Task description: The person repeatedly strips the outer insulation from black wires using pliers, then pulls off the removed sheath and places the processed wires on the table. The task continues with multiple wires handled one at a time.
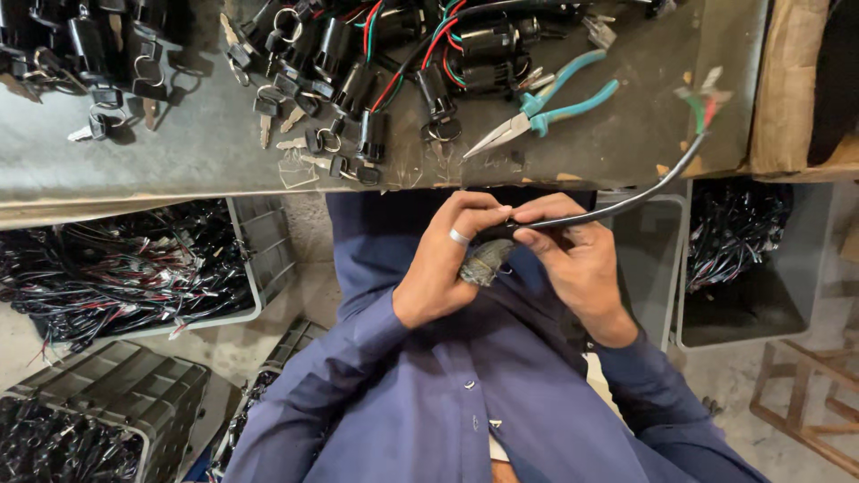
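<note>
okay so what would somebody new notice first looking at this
Both hands, left hand and right hand, meet mid-frame pinching a black sheathed cable with coloured wire ends. Above them, teal-handled pliers lie on the bench beside a heap of black key switches.

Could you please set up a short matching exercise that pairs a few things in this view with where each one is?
Things:
1. pliers
2. black cable
3. ring
4. grey crate

Places:
A. on a finger of the left hand
B. under the bench, full of wire bundles
C. lying on the bench top, turquoise handles
D. pinched between both hands, with the right hand over it

Pairs: 1-C, 2-D, 3-A, 4-B
</note>
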